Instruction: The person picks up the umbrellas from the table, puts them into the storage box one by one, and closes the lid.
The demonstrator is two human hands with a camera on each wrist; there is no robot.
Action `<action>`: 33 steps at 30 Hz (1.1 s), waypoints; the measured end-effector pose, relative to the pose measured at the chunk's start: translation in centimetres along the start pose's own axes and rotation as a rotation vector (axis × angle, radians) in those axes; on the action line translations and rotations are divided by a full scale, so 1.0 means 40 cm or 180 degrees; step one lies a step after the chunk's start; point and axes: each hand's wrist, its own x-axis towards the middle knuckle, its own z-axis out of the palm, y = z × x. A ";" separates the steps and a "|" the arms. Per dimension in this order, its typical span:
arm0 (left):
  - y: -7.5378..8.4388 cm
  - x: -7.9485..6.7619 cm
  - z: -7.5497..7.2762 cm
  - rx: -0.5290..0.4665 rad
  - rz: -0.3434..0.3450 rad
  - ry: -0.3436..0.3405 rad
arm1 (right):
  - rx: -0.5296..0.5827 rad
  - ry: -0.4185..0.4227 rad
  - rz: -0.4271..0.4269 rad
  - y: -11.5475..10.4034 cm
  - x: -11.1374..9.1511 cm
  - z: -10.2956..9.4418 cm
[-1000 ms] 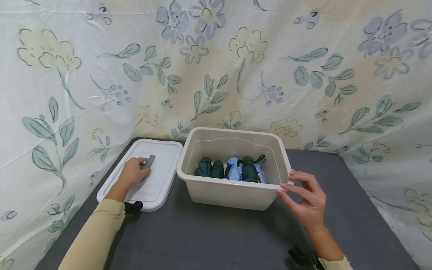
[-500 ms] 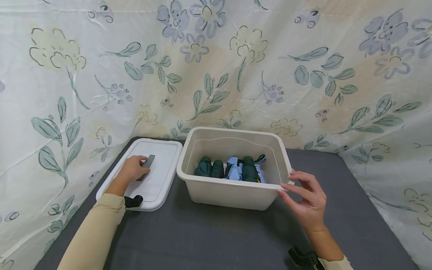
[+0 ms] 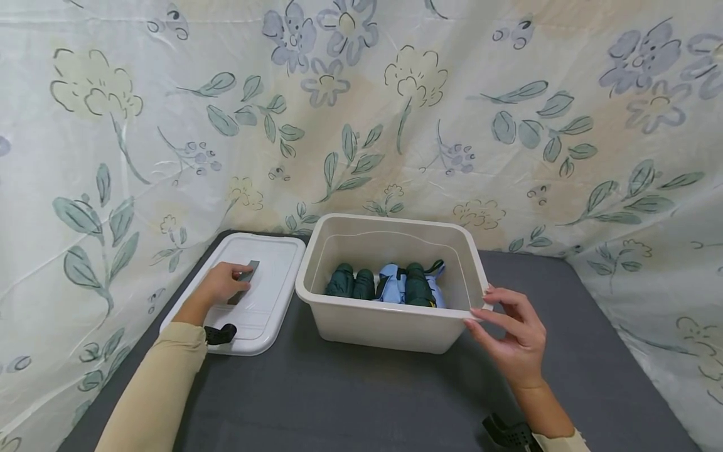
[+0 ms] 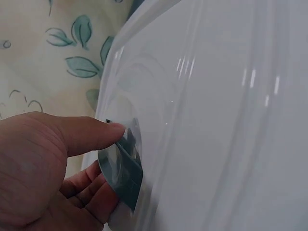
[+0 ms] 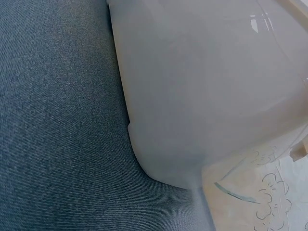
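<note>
A white plastic lid (image 3: 280, 276) lies flat on the left of the table. My left hand (image 3: 219, 285) is over it and pinches its grey handle (image 4: 126, 180) between thumb and fingers, as the left wrist view shows. To the lid's right stands a beige storage box (image 3: 384, 328) with its top uncovered. My right hand (image 3: 515, 333) holds the rim at the box's front right corner, fingertips above and thumb below. Inside lie dark green rolled bundles (image 3: 341, 280) and a light blue folded one (image 3: 392, 284), which look like compact umbrellas; their lower parts are hidden.
A dark grey cloth (image 3: 361, 402) covers the table. Behind and to both sides hangs a flowered curtain (image 3: 361, 125), close to the back of the box and the lid. In the right wrist view, the box wall (image 5: 202, 86) fills most of the frame.
My left hand and forearm have shifted very slightly to the left over the lid. The right hand and the box have stayed put.
</note>
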 end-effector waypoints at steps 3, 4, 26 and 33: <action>0.002 -0.001 -0.005 -0.0026 0.0022 -0.0087 | 0.0013 0.0002 0.0022 0.001 -0.001 0.000; 0.003 -0.001 -0.007 -0.0029 0.0041 -0.0105 | 0.0016 0.0004 0.0026 0.001 -0.001 0.000; -0.017 -0.016 -0.025 -0.0172 0.0137 -0.0185 | 0.0015 -0.0062 0.0051 0.000 0.000 -0.005; -0.004 -0.025 -0.044 -0.0262 0.0111 -0.0135 | 0.0009 -0.0082 0.0073 0.000 -0.001 -0.008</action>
